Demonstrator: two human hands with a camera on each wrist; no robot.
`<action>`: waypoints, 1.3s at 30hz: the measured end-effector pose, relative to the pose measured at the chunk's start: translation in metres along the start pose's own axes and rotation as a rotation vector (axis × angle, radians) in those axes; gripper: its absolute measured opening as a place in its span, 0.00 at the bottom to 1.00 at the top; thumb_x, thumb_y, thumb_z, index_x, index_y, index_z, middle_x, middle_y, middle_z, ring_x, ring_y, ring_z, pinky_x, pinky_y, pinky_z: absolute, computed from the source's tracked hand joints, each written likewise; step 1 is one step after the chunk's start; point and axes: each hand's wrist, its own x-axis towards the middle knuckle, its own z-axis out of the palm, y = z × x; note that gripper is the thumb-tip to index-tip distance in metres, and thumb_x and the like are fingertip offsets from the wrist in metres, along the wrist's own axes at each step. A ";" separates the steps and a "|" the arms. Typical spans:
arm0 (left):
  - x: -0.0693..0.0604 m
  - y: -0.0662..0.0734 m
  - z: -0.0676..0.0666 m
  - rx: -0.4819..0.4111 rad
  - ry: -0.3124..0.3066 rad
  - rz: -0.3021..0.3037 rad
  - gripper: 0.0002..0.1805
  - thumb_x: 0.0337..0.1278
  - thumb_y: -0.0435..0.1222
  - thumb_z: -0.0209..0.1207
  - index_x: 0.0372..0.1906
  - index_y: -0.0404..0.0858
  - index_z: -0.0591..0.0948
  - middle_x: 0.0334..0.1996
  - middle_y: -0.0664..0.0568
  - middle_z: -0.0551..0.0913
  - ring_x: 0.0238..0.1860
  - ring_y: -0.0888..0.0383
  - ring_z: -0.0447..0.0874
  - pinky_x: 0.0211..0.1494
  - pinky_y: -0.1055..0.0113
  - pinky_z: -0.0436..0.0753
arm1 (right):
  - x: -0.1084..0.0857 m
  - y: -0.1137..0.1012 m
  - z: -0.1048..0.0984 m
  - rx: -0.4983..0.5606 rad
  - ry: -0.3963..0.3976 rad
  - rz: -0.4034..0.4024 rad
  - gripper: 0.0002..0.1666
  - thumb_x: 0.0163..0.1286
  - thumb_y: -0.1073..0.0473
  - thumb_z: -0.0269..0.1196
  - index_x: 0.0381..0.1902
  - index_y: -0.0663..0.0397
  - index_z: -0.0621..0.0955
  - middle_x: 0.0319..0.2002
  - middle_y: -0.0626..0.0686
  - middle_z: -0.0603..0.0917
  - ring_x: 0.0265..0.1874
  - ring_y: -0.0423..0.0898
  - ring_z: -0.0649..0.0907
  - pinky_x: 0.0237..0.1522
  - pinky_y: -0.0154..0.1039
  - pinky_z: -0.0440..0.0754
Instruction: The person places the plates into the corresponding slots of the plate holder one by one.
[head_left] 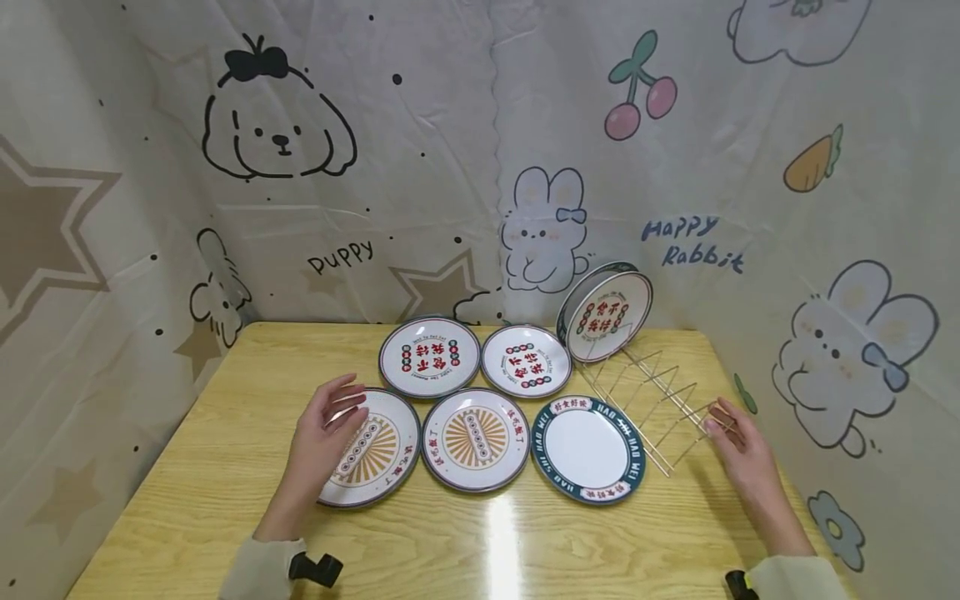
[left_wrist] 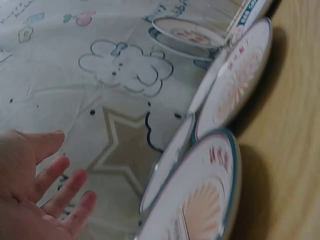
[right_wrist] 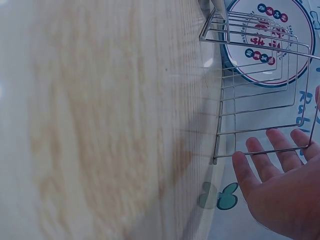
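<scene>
My left hand (head_left: pixel 330 425) hovers over the near-left plate (head_left: pixel 390 454), white with an orange sunburst; its fingers are spread and hold nothing in the left wrist view. At the right, my right hand (head_left: pixel 738 442) holds the near end of a gold wire dish rack (head_left: pixel 672 395), the end wire between thumb and fingers. At the rack's far end two plates stand upright and tilted, a white plate (head_left: pixel 609 317) with red characters in front of a dark-rimmed plate (head_left: pixel 573 293). A green-rimmed plate (head_left: pixel 588 450) lies flat left of the rack.
More plates lie flat on the wooden table (head_left: pixel 247 400): a second sunburst plate (head_left: pixel 476 439) in the middle, and behind it a larger plate (head_left: pixel 429 357) and a smaller plate (head_left: pixel 527 360), both with red characters. A printed cloth (head_left: pixel 420 167) hangs around the table's back and sides.
</scene>
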 end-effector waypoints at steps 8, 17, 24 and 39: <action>-0.028 -0.025 -0.035 0.146 0.095 -0.049 0.31 0.73 0.36 0.62 0.75 0.39 0.67 0.66 0.40 0.78 0.63 0.68 0.76 0.66 0.87 0.72 | 0.002 0.003 -0.001 0.001 0.003 -0.010 0.42 0.83 0.43 0.52 0.82 0.58 0.54 0.75 0.70 0.66 0.58 0.26 0.69 0.49 0.08 0.66; -0.036 -0.038 -0.052 0.207 0.151 -0.193 0.32 0.74 0.37 0.60 0.78 0.39 0.65 0.72 0.42 0.73 0.69 0.51 0.71 0.62 0.89 0.70 | 0.002 0.002 -0.001 0.005 0.014 -0.009 0.42 0.83 0.43 0.51 0.82 0.59 0.54 0.75 0.71 0.65 0.62 0.32 0.71 0.48 0.08 0.66; -0.038 -0.046 -0.055 0.188 0.156 -0.281 0.34 0.73 0.32 0.60 0.79 0.41 0.64 0.76 0.44 0.68 0.74 0.46 0.68 0.69 0.80 0.74 | 0.001 0.002 0.000 0.011 0.007 0.006 0.43 0.82 0.42 0.52 0.83 0.58 0.53 0.76 0.70 0.65 0.61 0.29 0.70 0.49 0.08 0.67; -0.041 -0.059 -0.060 0.209 0.110 -0.402 0.37 0.71 0.28 0.60 0.80 0.36 0.60 0.73 0.33 0.67 0.62 0.42 0.80 0.45 0.87 0.81 | 0.002 0.003 0.002 0.012 0.019 0.015 0.42 0.83 0.43 0.52 0.83 0.58 0.54 0.76 0.70 0.65 0.66 0.43 0.74 0.49 0.08 0.66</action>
